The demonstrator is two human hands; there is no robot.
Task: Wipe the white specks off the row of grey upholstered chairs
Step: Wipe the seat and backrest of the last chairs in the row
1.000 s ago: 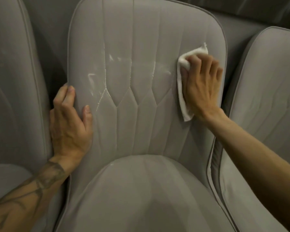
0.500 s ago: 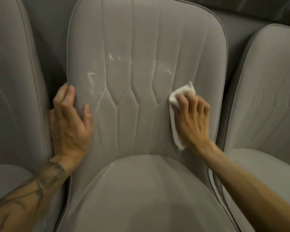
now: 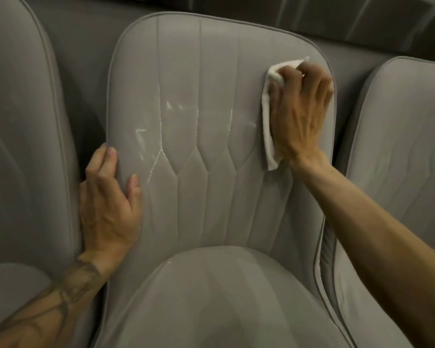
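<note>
Grey chairs (image 3: 399, 146), three shoulder to shoulder in a dim room, covered in soft quilted fabric with stitched seams. Gripped the middle backrest (image 3: 211, 71) at its left edge with the left hand (image 3: 108, 202), fingers curled round the piping, probably to steady it against the wiping. Pressed a folded white cloth (image 3: 269, 136) to its upper right under the bent fingers of the right hand (image 3: 301, 106), apart from the white specks (image 3: 159, 131) along the centre seams.

At the back I see a flat grey panel (image 3: 86, 46). Above it runs a dark strip (image 3: 349, 18) with faint folds. The light is dim and warm.
</note>
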